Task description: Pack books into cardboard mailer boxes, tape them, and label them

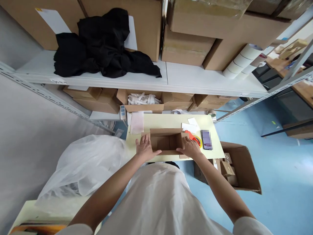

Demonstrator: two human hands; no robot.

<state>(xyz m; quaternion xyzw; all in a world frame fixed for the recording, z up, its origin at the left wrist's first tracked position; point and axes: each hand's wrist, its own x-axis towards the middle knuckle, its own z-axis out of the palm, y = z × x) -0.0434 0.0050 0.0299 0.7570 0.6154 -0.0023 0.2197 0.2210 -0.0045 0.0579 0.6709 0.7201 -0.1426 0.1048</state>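
A: Position of the carton?
B: The open carton (166, 143) is set on the desk (162, 120), between the left grip (145, 148) and the right grip (191, 147), touched by both.

A: State of each grip?
B: Left: fingers spread, laid over the side flap, thumb stretched to the near rim. Right: much the same, mirrored at the opposite end. No closed grasp is seen in either; undersides of the fingers are hidden.

A: What can be marked as done?
B: Walls raised, carton squared into shape, inner floor and walls exposed to view. Side flaps are turned outward beneath both grips.

A: And left undone?
B: The top is not closed. No tape is seen across the visible cardboard; whether the base is sealed cannot be told. An early stage is judged: box formed, closure not made.

A: What is noted nearby?
B: An orange object (192, 135) and a yellow tape roll (200, 141) are seen just beyond the right grip, unheld; a phone (206, 139) is placed farther right. White papers (188, 126) are noted ahead of the right grip, a pale sheet (137, 124) ahead of the left. Below the desk, right of the right grip: a large box (245, 166), small cartons (227, 169) held inside.
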